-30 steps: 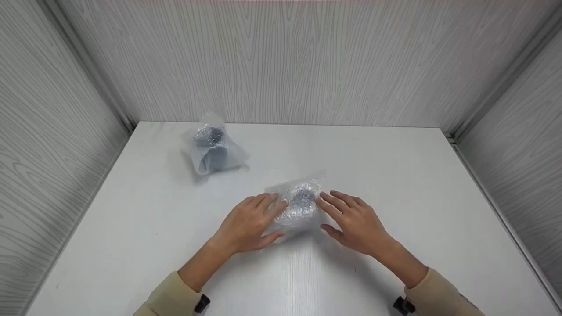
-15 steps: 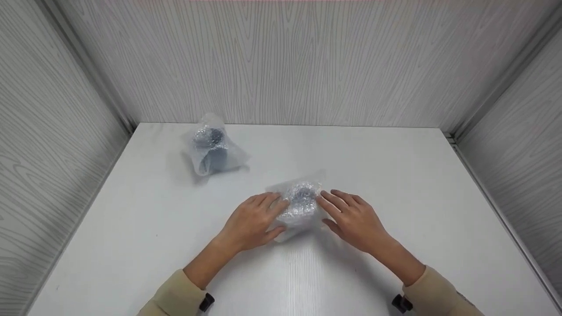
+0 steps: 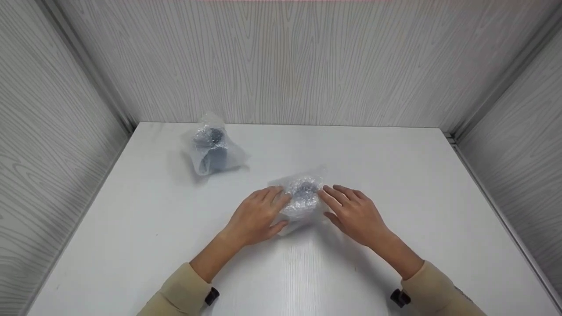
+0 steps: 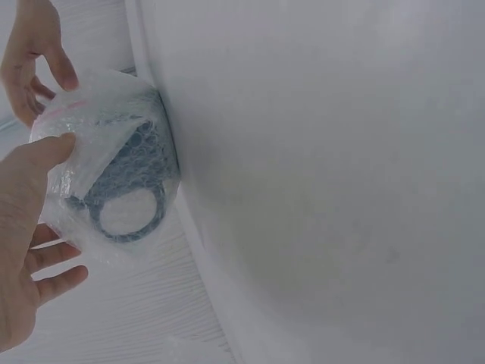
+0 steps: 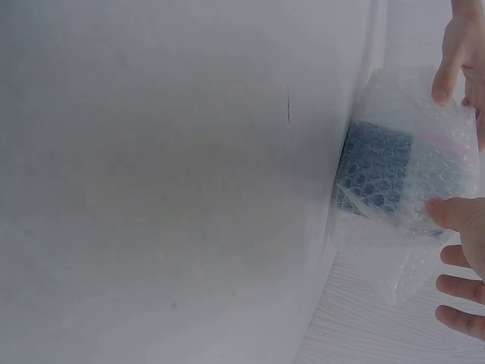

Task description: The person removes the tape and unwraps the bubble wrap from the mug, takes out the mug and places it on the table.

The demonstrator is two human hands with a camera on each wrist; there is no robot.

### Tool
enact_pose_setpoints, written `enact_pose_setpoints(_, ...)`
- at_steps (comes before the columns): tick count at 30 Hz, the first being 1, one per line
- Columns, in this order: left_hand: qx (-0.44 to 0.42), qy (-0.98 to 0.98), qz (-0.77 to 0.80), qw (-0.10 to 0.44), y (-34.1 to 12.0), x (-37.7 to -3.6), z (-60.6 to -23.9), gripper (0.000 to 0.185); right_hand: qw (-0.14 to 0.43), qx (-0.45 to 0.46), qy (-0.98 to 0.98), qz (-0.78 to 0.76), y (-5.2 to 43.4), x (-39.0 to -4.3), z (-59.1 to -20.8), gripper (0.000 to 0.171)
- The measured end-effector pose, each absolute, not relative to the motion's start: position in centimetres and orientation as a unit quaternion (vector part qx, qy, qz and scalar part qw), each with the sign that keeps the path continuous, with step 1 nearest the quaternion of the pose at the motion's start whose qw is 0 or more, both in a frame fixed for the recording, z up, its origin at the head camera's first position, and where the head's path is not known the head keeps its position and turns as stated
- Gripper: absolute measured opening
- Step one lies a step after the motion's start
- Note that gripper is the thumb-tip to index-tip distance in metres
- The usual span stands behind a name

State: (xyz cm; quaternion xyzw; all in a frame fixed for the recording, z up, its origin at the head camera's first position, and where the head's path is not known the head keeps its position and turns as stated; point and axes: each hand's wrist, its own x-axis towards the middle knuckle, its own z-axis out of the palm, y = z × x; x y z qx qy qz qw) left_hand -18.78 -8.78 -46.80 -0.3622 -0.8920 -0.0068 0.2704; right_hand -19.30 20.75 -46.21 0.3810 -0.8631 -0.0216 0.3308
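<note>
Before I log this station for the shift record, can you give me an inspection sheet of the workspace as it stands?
Surface: white table, wood-grain finish, no spills seen.
Job's things: bubble-wrapped bundle with a dark round item inside, lying on the table between the hands.
Clutter: second bubble-wrapped bundle at the far left of the table, apart from both hands.
Grippers: left hand touches the bundle's left side with its fingers; right hand touches its right side; both sets of fingers fairly straight.
Cables: nothing seen.
Surroundings: grey wood-grain panels on three sides; beige sleeves with dark wrist mounts.
</note>
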Motion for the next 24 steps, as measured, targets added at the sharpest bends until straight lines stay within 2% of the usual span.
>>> enact_pose_setpoints(11, -0.37, -0.885, 0.008, 0.284, -8.5, -19.2, -47.1, 0.062, 0.295, 0.367, -0.882, -0.003, 20.9, -20.1, -46.2, 0.059)
enact_pose_setpoints(24, -0.375, -0.881, 0.02, 0.288, -8.2, -19.3, -46.9, 0.063, 0.29, 0.353, -0.889, 0.017, 21.4, -20.6, -46.3, 0.057)
